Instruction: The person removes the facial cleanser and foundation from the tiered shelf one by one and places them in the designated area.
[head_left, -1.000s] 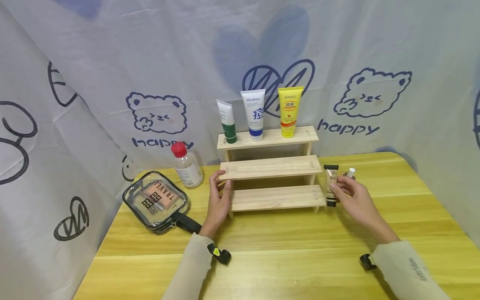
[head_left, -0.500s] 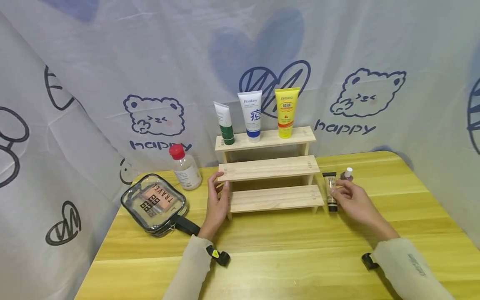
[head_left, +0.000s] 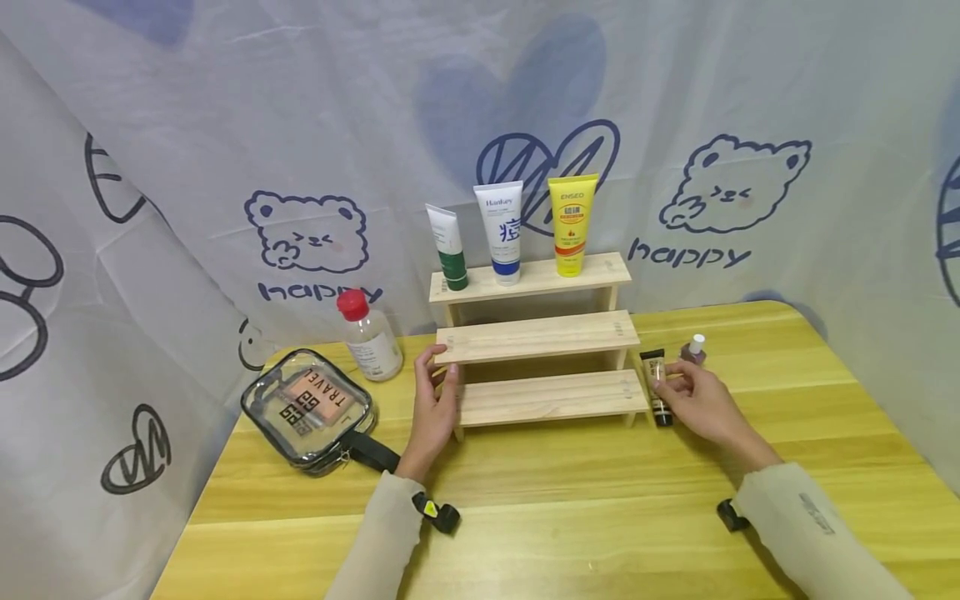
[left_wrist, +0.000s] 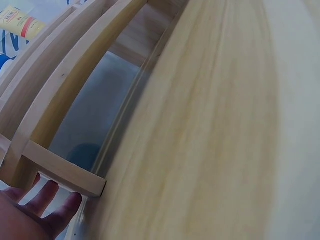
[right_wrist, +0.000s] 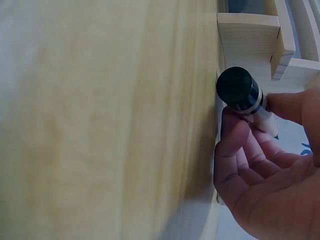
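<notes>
A three-tier wooden display rack (head_left: 540,400) stands on the table. My left hand (head_left: 435,408) rests against its left end, fingers reaching the middle shelf's edge; in the left wrist view, the fingertips (left_wrist: 70,205) lie beside an end piece. Just off the rack's right end, my right hand (head_left: 701,400) pinches a small beige cosmetic tube (head_left: 657,387) with black ends, its top leaning left. Its black cap (right_wrist: 235,85) faces the right wrist camera, with the thumb on one side and curled fingers on the other. On the top shelf stand white-green (head_left: 448,250), white-blue (head_left: 501,233) and yellow (head_left: 573,225) tubes.
A small bottle with a white cap (head_left: 696,346) stands behind my right hand. Left of the rack are a clear bottle with a red cap (head_left: 371,337) and a transparent zip pouch (head_left: 311,408). A printed curtain (head_left: 420,100) hangs behind the yellow wooden table (head_left: 570,508).
My right hand has lowered the beige tube slightly, and its top now tilts left towards the rack. The left hand stays at the rack's left end. The head view has shifted a little.
</notes>
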